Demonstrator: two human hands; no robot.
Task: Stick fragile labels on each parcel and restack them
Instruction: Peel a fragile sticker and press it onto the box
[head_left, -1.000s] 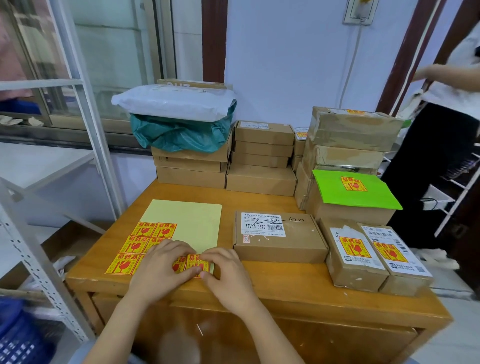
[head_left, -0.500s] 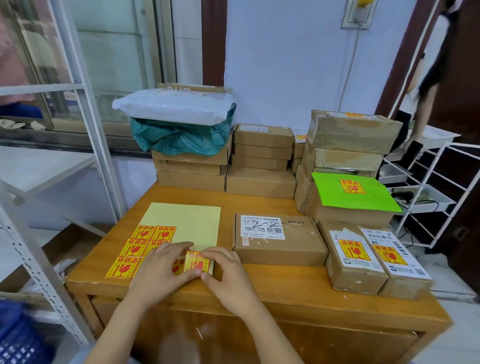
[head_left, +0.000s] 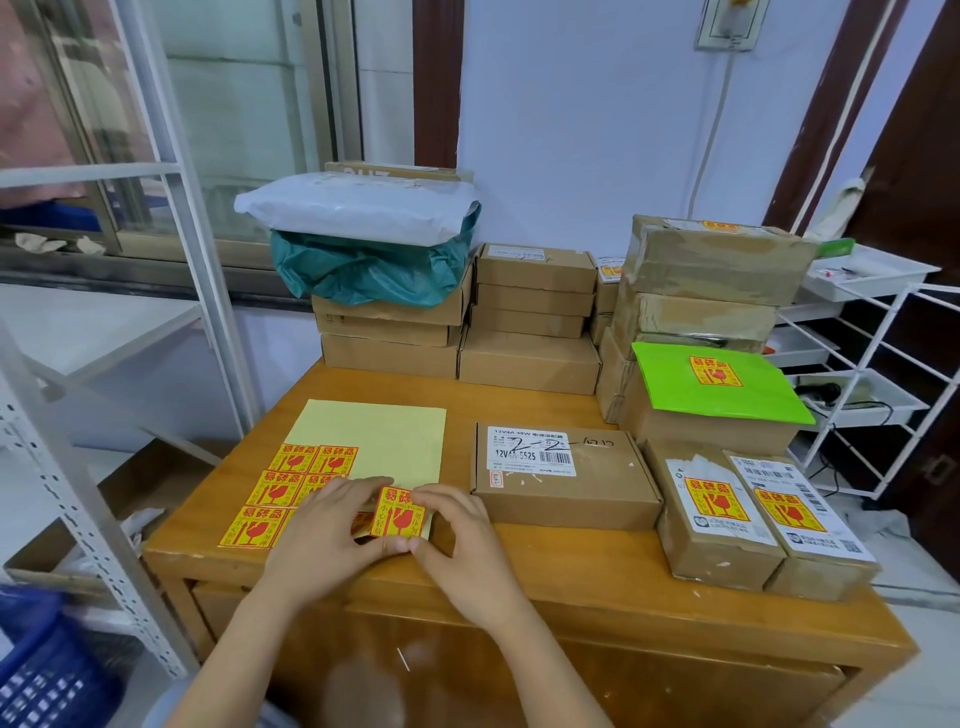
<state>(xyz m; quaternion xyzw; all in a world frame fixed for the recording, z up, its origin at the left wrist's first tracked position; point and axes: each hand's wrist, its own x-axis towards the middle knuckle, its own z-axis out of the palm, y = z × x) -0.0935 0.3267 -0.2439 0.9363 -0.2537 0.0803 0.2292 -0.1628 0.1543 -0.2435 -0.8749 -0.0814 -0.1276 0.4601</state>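
Peeling one fragile label (head_left: 397, 517) off the sheet (head_left: 374, 434), pinched between my left hand (head_left: 324, 540) and right hand (head_left: 457, 545); unlabelled parcel (head_left: 563, 475) sits just right, nearer my right.

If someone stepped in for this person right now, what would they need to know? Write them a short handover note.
Left hand and right hand: both pinch one fragile label, partly lifted off the yellow backing sheet at the table's near edge.
Still on the sheet: other labels on its left part.
Next parcel: the flat brown box right of the sheet shows no fragile label.
Done: the two small boxes at right, the green parcel and the top box of the right stack carry labels.
Left: label the brown box, check the rear stacks, restack.
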